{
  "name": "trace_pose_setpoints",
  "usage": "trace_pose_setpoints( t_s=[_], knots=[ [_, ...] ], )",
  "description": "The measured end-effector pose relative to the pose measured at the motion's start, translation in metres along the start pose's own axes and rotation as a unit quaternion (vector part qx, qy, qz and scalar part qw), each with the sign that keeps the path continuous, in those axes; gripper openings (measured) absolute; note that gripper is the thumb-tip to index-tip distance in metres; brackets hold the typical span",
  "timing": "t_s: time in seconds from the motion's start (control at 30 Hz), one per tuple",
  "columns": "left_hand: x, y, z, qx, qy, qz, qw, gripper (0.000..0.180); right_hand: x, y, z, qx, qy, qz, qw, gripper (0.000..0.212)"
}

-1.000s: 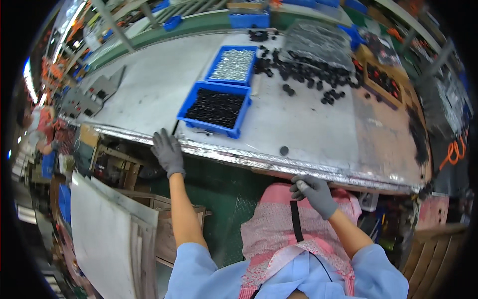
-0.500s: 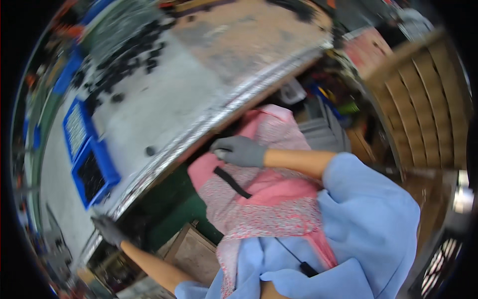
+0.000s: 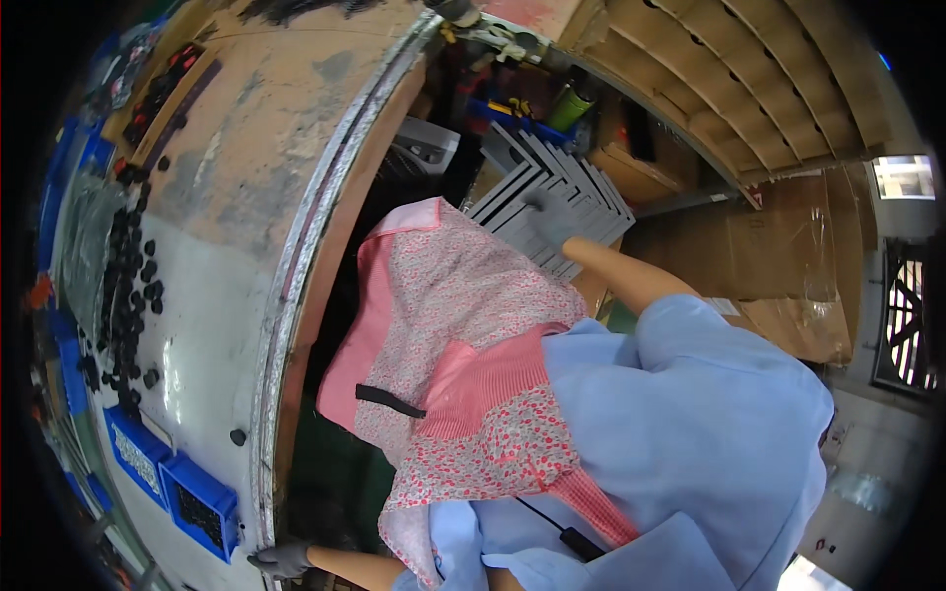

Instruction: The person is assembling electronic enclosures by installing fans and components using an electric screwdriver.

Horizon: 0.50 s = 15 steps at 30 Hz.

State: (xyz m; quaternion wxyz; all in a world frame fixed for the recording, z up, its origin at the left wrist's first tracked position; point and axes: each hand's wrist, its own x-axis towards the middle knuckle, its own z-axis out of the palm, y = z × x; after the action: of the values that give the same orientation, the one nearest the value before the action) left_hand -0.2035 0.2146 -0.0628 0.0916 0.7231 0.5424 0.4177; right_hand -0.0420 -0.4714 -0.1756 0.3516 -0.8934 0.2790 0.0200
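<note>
One left hand touches the table edge; the right hand overlies grey panels — I cannot tell whether fingers pinch.

The gray-gloved right hand is at the stack of gray angular panels beneath a brown slatted rack, while the gray-gloved left hand touches the foil-covered edge of the worktable. Near the left hand, a blue bin of black parts adjoins another blue bin of silvery pieces, with a black round piece lying nearby. A pink floral apron over a light-blue shirt fills the middle.
</note>
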Motion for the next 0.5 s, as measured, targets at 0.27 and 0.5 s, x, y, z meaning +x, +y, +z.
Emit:
trace_pose_setpoints(
  t_s=[0.27,0.5],
  knots=[
    [-0.024,0.001,-0.002,0.026,-0.010,0.046,0.999,0.033,-0.052,0.185,-0.001,-0.045,-0.016,0.400,0.915,0.041],
    [-0.037,0.029,-0.002,0.055,-0.052,0.023,0.997,0.037,-0.065,0.221,0.081,0.033,-0.023,0.414,0.909,0.047]
  ],
)
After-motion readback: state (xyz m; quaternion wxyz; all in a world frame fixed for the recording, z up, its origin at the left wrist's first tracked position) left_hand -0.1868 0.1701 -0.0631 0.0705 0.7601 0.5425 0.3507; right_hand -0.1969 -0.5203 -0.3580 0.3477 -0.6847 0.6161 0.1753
